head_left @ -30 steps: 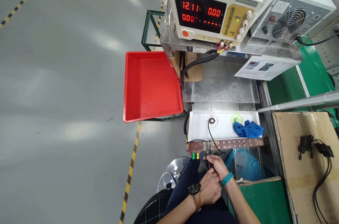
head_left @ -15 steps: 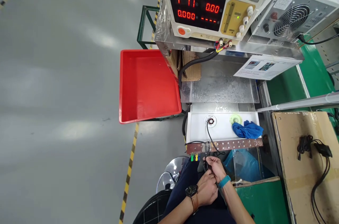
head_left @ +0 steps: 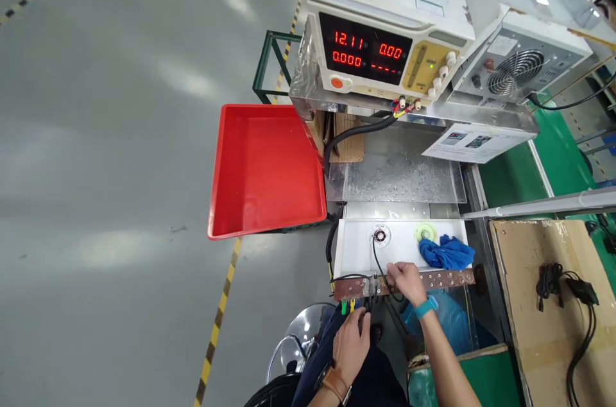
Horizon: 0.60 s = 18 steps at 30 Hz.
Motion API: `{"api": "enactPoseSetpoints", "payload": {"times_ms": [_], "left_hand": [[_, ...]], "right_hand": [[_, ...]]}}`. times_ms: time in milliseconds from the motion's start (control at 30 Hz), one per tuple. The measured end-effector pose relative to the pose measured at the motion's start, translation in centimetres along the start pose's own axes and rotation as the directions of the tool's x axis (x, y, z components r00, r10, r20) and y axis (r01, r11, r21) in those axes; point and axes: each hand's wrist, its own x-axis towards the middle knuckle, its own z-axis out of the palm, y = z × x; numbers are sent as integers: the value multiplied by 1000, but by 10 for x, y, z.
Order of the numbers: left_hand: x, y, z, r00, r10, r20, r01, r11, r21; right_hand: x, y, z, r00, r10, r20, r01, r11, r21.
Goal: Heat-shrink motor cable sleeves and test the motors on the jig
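The left hand (head_left: 353, 343), with a brown-strapped watch at its wrist, is below the near edge of a narrow white counter (head_left: 353, 246) with a raised rim. Its fingers are loosely bent and the thumb stands a little apart; whether the fingertips have hold of anything cannot be told, though they are just beside small green (head_left: 344, 307) and yellow (head_left: 353, 305) plastic clips and some dark connector ends. The right hand (head_left: 407, 282), with a teal band at its wrist, reaches over the brown strip dotted with metal studs (head_left: 346, 289) along that edge. Its thumb and fingertips are drawn close together, too small to show whether anything is pinched. Just beside them runs a thin black cable (head_left: 375, 253), from a white round piece with a dark centre (head_left: 380, 236) on the counter down across the strip. The strip probably sits at the near edge to put its studs within easy reach of both hands. A crumpled blue cloth (head_left: 446, 253) lies at the right end, near a pale green ring (head_left: 426, 232), presumably to stay out of the cable's way. The white power supply with red digits (head_left: 368, 47) stands higher up, likely so its readings face the person.
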Motion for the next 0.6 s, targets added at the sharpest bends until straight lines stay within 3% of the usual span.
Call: {"api": "enactPoseSetpoints", "payload": {"times_ms": [100, 267, 400, 600], "left_hand": [[-1, 5, -6, 997, -54, 63, 43, 988, 151], [-6, 3, -9, 979, -103, 178, 41, 946, 320], [11, 1, 8, 957, -114, 268, 68, 982, 175], [35, -7, 42, 976, -99, 195, 114, 991, -71]], "right_hand": [[53, -28, -17, 989, -74, -131, 30, 950, -311], [109, -49, -3, 994, -107, -27, 79, 864, -498], [117, -53, 8, 995, -98, 12, 85, 797, -598], [121, -63, 15, 997, -65, 39, 74, 743, -665]]}}
